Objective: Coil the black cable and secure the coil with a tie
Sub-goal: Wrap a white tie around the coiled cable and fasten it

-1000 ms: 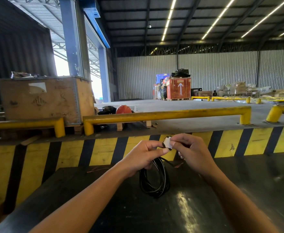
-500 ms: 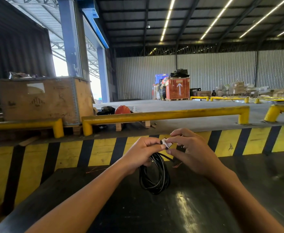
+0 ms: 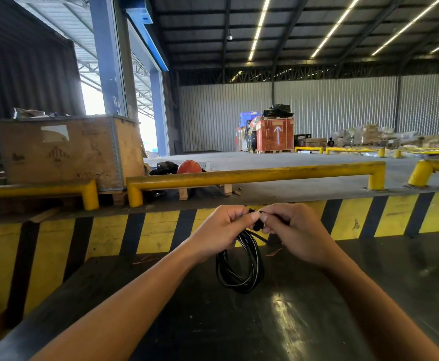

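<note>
Left hand (image 3: 221,230) and right hand (image 3: 295,230) pinch the black cable (image 3: 239,269) coil's top, possibly a tie; red crate (image 3: 275,136) bears a white arrow.

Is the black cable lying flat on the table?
No, the black cable hangs in a coil, pinched at its top between the left hand and the right hand above the dark table.

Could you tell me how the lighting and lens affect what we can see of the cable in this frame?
Head view: ceiling lights glare in streaks off the dark table; the doorway is blown out; wide-angle bending curves the yellow rail; the black cable blends into the table, and the fingertips hide the top of the coil.
</note>
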### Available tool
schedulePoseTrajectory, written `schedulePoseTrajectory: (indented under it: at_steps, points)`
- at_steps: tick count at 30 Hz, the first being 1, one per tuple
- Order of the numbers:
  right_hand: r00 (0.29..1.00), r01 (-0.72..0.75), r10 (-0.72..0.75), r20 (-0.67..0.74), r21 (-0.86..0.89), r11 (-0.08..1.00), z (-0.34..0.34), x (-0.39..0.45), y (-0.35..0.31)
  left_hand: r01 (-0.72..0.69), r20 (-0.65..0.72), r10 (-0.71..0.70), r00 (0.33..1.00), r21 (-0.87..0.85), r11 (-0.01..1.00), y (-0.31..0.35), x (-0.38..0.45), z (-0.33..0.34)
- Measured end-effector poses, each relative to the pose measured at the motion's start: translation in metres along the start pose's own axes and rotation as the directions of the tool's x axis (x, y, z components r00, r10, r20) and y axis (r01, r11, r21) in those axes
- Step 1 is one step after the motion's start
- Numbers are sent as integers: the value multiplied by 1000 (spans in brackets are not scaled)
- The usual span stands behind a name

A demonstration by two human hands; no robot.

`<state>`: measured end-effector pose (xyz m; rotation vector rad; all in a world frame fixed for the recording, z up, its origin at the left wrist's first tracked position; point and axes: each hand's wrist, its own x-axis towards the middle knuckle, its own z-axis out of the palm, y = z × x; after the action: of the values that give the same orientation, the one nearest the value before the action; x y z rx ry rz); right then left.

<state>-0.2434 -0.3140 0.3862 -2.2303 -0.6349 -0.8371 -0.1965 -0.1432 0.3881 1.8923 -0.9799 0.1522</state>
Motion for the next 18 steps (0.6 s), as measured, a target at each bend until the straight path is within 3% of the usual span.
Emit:
schedulePoseTrajectory:
  at_steps: [4,18]
  points:
    - [999,-43,41,13,148,988,2,0,1,18,19,-18,1000,-19,1000,1,1,0]
    - [998,-66,61,26,226,972,-3,8,5,8,40,-7,999,-26,1000,2,8,0]
